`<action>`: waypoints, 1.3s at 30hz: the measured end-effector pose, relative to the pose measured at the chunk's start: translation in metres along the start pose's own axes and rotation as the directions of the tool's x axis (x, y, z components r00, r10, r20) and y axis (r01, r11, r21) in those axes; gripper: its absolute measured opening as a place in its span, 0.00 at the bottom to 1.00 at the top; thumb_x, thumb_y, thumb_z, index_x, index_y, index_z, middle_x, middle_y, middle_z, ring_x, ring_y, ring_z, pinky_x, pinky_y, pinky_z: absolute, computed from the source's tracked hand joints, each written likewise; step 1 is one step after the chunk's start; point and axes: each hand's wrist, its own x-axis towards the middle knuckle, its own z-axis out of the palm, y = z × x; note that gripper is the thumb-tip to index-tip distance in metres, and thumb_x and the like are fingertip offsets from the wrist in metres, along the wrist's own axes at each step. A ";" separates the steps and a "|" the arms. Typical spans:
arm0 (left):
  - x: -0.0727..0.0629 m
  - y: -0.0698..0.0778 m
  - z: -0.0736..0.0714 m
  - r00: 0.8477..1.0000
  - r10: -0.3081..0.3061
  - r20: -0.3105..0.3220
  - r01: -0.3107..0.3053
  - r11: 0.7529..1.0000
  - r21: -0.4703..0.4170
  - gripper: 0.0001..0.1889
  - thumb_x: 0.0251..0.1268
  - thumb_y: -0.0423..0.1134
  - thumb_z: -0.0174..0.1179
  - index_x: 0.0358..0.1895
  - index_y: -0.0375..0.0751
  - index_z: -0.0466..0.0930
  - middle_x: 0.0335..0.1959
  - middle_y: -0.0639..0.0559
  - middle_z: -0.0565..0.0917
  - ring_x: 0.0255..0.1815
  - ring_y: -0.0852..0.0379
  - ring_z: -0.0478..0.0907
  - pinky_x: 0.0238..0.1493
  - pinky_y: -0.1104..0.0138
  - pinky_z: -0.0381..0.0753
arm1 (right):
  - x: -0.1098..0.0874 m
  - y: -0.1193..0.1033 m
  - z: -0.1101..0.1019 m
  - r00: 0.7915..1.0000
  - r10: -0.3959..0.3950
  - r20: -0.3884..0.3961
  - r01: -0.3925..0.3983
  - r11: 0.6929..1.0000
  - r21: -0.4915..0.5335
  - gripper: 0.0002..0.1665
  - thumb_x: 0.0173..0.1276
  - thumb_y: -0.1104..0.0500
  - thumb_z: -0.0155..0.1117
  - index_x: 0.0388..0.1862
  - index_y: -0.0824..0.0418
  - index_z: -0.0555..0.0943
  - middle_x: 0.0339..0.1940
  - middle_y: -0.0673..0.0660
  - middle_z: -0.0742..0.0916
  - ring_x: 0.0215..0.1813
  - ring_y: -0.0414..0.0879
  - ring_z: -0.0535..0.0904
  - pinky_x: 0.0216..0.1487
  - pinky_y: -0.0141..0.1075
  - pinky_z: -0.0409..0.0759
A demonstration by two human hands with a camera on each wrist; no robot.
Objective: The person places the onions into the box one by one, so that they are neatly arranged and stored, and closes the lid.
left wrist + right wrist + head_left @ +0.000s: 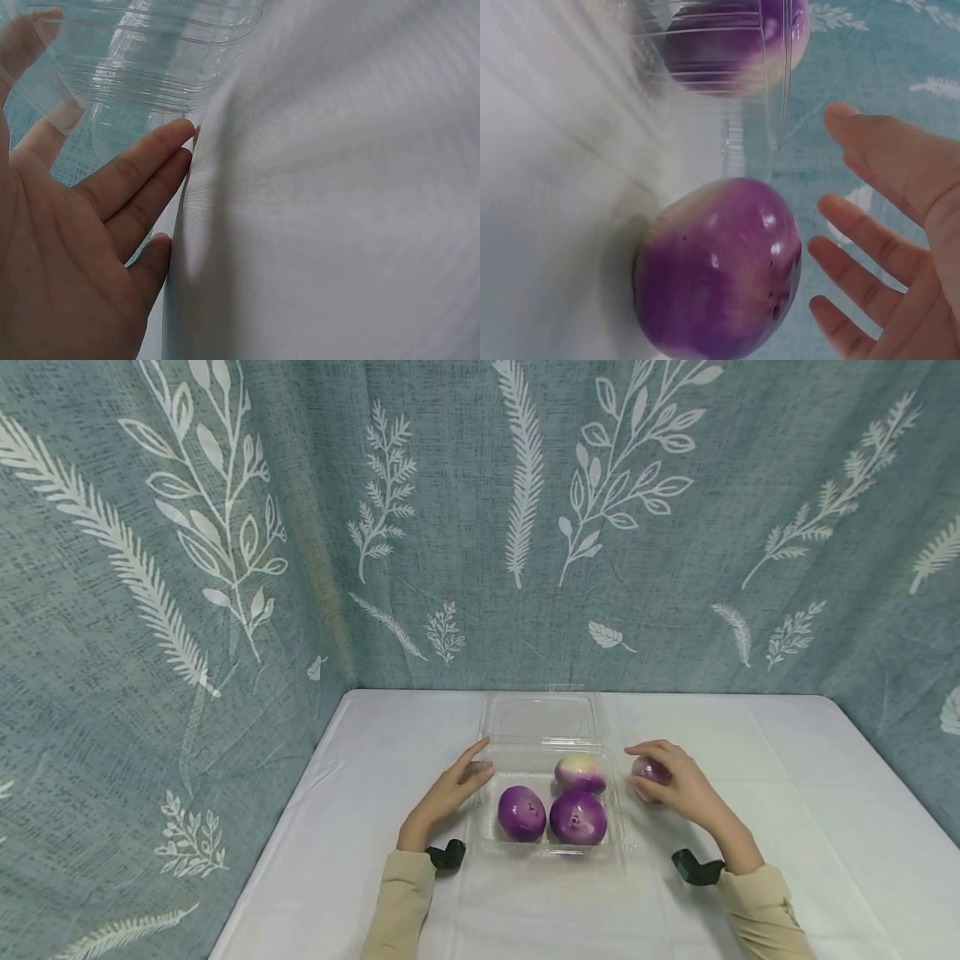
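Note:
Three purple-and-white turnips sit in the clear plastic clamshell box point(491, 843): one on the left point(521, 814), one at front right point(578, 817) and a paler one point(581, 773) behind it. The lid point(542, 718) lies folded back, away from the person. My left hand point(450, 792), fingers extended, is at the box's left side; its fingertips point(176, 133) meet the white cloth in the left wrist view. Outside the box on the right, another turnip point(718, 270) lies on the cloth. My right hand point(686, 785) hovers by it, fingers spread, a gap between in the right wrist view.
A white cloth point(570, 910) covers the table. Teal curtains with white leaf prints point(465, 527) hang behind it and along the left and right sides. Dark wrist mounts point(697, 867) are worn on both forearms.

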 end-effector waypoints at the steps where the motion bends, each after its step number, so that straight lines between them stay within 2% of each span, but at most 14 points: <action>1: 0.002 -0.005 0.001 1.000 0.001 -0.010 -0.001 1.000 -0.004 0.30 0.69 0.45 0.51 0.72 0.58 0.53 0.61 0.38 0.72 0.66 0.41 0.65 0.64 0.40 0.57 | 0.000 0.001 0.000 1.000 0.001 0.001 -0.001 1.000 -0.002 0.24 0.51 0.65 0.72 0.49 0.63 0.80 0.46 0.59 0.82 0.48 0.55 0.77 0.47 0.48 0.74; 4: 0.003 -0.006 0.002 1.000 0.005 -0.012 -0.006 1.000 -0.014 0.30 0.69 0.44 0.51 0.72 0.56 0.53 0.61 0.37 0.72 0.66 0.39 0.64 0.64 0.38 0.56 | -0.002 0.002 -0.002 1.000 0.014 0.009 -0.014 1.000 -0.003 0.24 0.51 0.66 0.72 0.50 0.64 0.79 0.47 0.61 0.81 0.49 0.58 0.76 0.48 0.50 0.74; 10: 0.003 -0.007 0.000 1.000 -0.002 0.004 0.002 1.000 -0.013 0.30 0.68 0.50 0.51 0.71 0.64 0.52 0.61 0.41 0.73 0.66 0.43 0.65 0.64 0.40 0.58 | -0.005 0.005 -0.006 0.999 0.041 0.024 -0.041 0.999 0.013 0.26 0.51 0.67 0.71 0.51 0.66 0.78 0.50 0.65 0.80 0.52 0.62 0.74 0.51 0.56 0.71; 22: 0.003 -0.007 0.000 1.000 -0.013 0.005 0.013 1.000 -0.007 0.30 0.68 0.51 0.51 0.71 0.67 0.52 0.61 0.42 0.73 0.66 0.44 0.65 0.64 0.41 0.59 | -0.011 0.012 -0.009 0.997 0.072 0.013 -0.072 0.997 0.040 0.25 0.52 0.68 0.70 0.51 0.68 0.77 0.50 0.67 0.79 0.53 0.65 0.73 0.53 0.60 0.69; 25: 0.001 -0.002 0.000 1.000 -0.012 0.003 0.012 1.000 -0.011 0.30 0.69 0.50 0.51 0.72 0.63 0.52 0.63 0.39 0.70 0.67 0.42 0.64 0.64 0.40 0.57 | -0.012 0.014 -0.010 0.996 0.089 0.018 -0.090 0.995 0.047 0.25 0.52 0.68 0.70 0.51 0.69 0.77 0.50 0.67 0.79 0.53 0.66 0.72 0.54 0.60 0.69; 32: -0.011 0.028 -0.006 1.000 0.002 0.031 -0.002 1.000 -0.013 0.30 0.70 0.44 0.50 0.73 0.50 0.51 0.65 0.34 0.66 0.67 0.38 0.61 0.63 0.38 0.56 | -0.015 0.020 -0.013 0.994 0.104 0.021 -0.105 0.993 0.048 0.26 0.52 0.67 0.70 0.52 0.69 0.77 0.50 0.66 0.78 0.54 0.64 0.72 0.55 0.60 0.68; 39: -0.013 0.031 -0.007 0.999 -0.003 0.043 0.004 1.000 -0.012 0.30 0.70 0.45 0.49 0.73 0.51 0.51 0.66 0.34 0.66 0.68 0.38 0.60 0.64 0.39 0.55 | -0.018 0.025 -0.014 0.990 0.136 0.029 -0.137 0.989 0.050 0.26 0.55 0.63 0.70 0.53 0.68 0.76 0.51 0.66 0.78 0.55 0.64 0.72 0.55 0.60 0.67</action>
